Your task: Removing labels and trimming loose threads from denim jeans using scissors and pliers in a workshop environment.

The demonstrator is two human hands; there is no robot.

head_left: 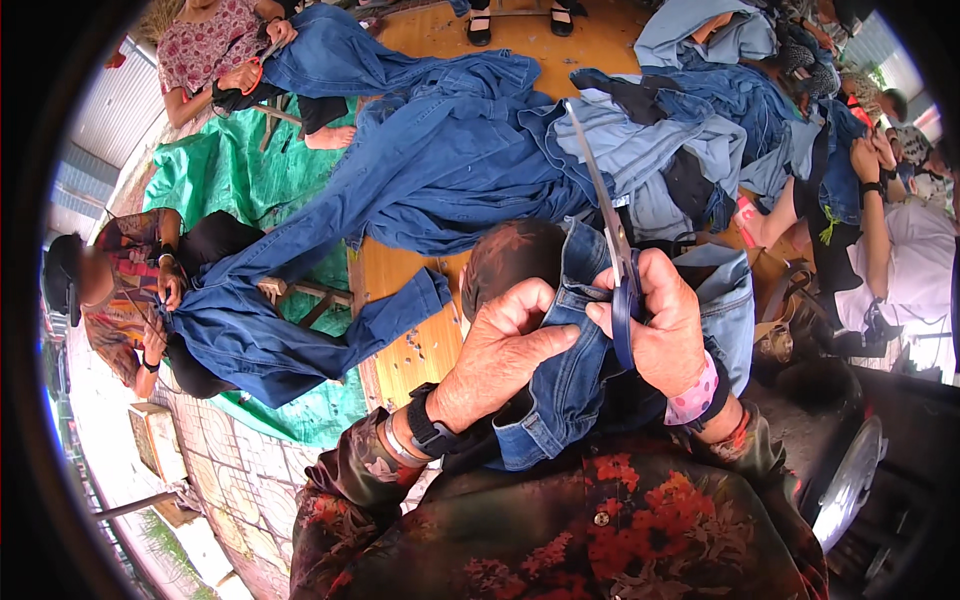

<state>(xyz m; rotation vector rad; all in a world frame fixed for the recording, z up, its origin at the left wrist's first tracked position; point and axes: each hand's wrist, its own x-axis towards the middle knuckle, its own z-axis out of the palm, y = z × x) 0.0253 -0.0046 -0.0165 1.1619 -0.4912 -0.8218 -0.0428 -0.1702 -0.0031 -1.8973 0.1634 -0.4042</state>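
Note:
My left hand (510,345) pinches the waistband of a pair of blue jeans (572,388) between thumb and fingers, just in front of my body. In my right hand (662,325) is a pair of scissors (622,265) with dark blue handles, its long blades pointing up and away from me. The right thumb and fingertips also meet at the denim beside the left hand. Whether the blades are parted is hard to make out. The rest of the jeans hangs over my lap, partly hidden by my hands.
A large heap of blue jeans (450,160) spreads over the wooden boards (415,355), with lighter denim (640,150) at the right. Co-workers sit around it, one in a patterned shirt (135,255) at the left. A green tarp (235,165) lies beneath; a round metal lid (850,475) stands at lower right.

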